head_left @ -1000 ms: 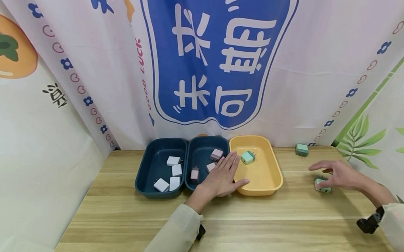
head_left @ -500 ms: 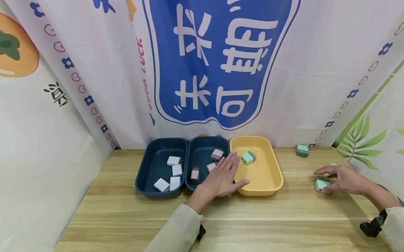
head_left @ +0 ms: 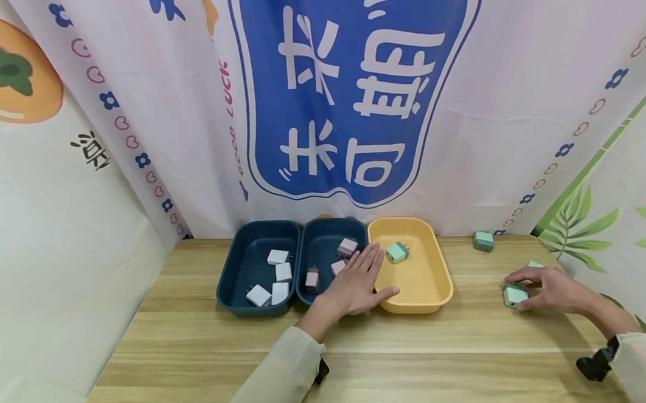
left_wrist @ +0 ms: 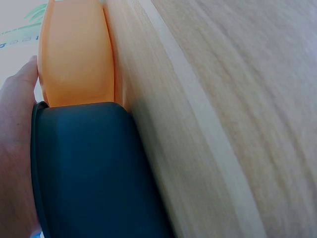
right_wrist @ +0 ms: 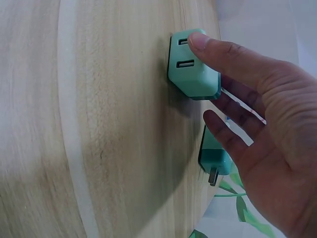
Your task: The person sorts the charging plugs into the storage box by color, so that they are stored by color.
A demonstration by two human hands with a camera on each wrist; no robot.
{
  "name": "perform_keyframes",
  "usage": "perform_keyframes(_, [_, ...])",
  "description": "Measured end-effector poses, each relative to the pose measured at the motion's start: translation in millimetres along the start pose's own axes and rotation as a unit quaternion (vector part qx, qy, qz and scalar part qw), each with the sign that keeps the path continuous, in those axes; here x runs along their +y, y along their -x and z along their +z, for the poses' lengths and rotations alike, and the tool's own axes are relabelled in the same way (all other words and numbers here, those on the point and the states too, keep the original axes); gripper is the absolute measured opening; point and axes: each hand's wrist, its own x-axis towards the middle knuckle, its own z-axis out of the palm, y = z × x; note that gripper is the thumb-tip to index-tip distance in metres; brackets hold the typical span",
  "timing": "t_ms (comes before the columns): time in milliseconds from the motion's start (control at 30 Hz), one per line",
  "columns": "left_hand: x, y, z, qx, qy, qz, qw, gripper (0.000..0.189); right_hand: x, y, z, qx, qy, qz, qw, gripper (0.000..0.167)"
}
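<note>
At the table's right side, my right hand (head_left: 556, 290) pinches a green USB charger (head_left: 515, 295), thumb on its port face and fingers behind. The charger is low at the wood, its two USB slots showing in the right wrist view. A second green charger (right_wrist: 215, 153) lies close by, partly hidden behind the hand. My left hand (head_left: 351, 282) rests flat, fingers straight, across the adjoining rims of the middle dark blue tray (head_left: 309, 240) and the yellow tray (head_left: 444, 272). One green charger (head_left: 396, 252) lies in the yellow tray. Pink chargers (head_left: 311, 280) lie in the middle tray, partly covered.
Left of these stands another dark blue tray (head_left: 231, 270) holding several white chargers (head_left: 258, 295). Another green charger (head_left: 483, 241) lies at the table's back edge, against the printed curtain (head_left: 456, 172). The wooden table (head_left: 429, 371) extends in front of the trays.
My right hand has come down to the nearest green charger on the right and closed thumb and fingers on it. My left hand and the trays have stayed put.
</note>
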Motion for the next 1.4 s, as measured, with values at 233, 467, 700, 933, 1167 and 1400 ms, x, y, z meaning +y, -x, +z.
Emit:
perform_keyframes(233, [0.1,0.2,-0.4,-0.001,0.000,0.001,1.0000,0.095,3.9,-0.2,3.8,0.007,-0.002,-0.004,1.0000,0.052])
perform_keyframes(467, [-0.3,0.2,-1.0,-0.003,-0.003,0.001,1.0000,0.095,3.6,-0.8,4.0,0.006,0.008,0.002,1.0000,0.051])
perform_keyframes(700, [-0.2,-0.1,-0.1,-0.005,0.000,-0.002,1.0000,0.095,0.2,-1.1,4.0,0.014,0.027,0.022,0.9993,0.049])
perform_keyframes(933, [1.1,0.2,-0.5,-0.002,0.000,-0.002,1.0000,0.096,-1.8,-1.3,4.2,0.017,0.041,0.030,0.9985,0.047])
perform_keyframes(1167, [0.8,0.6,-1.5,-0.001,-0.001,-0.002,1.0000,0.096,-4.1,-5.5,1.9,0.035,0.075,0.002,0.9965,0.048])
perform_keyframes(1400, [0.4,0.9,-2.1,-0.005,0.003,-0.004,1.0000,0.096,-12.0,-13.2,-0.7,0.051,0.081,-0.017,0.9953,0.049])
